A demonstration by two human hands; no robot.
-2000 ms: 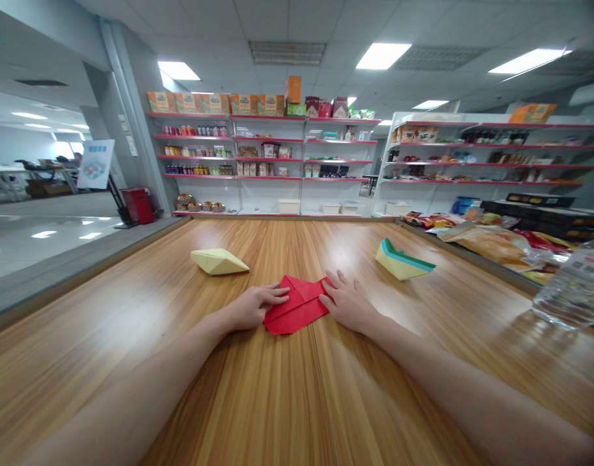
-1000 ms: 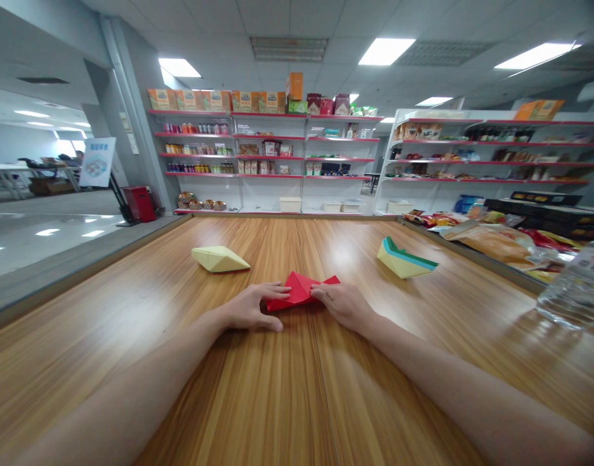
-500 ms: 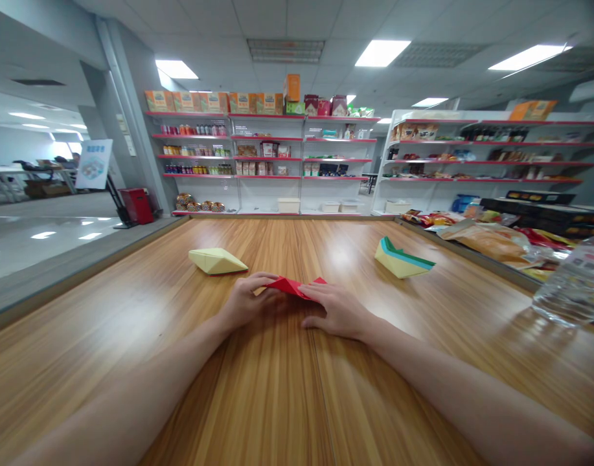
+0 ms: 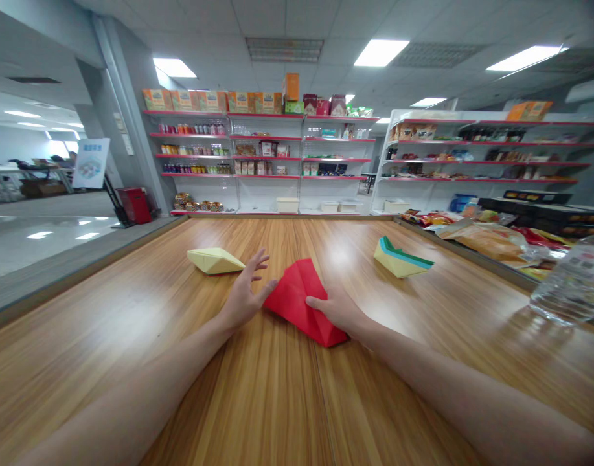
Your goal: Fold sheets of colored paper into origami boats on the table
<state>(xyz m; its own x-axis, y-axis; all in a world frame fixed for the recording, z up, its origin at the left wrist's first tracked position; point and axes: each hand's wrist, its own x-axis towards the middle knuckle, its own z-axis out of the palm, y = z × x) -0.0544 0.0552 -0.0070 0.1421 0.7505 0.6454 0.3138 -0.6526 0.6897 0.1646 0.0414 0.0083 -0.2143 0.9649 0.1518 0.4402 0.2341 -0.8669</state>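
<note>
A folded red paper shape (image 4: 300,298) stands tilted on the wooden table (image 4: 258,401) in front of me. My right hand (image 4: 336,307) grips its right side, thumb on the front face. My left hand (image 4: 245,294) is open with fingers spread, its thumb touching the paper's left corner. A folded yellow paper shape (image 4: 214,260) lies just left of my left hand. A stack of yellow and green folded paper (image 4: 401,259) lies to the right.
A clear plastic bottle (image 4: 571,285) lies at the right table edge, with snack packets (image 4: 491,241) behind it. Store shelves (image 4: 277,162) with goods line the back wall. A red bin (image 4: 137,204) and a sign stand on the floor at left.
The red paper, flat under both hands two seconds ago, was pinched up and is now turned over and lifted on edge. My left hand has let go and spread open.
</note>
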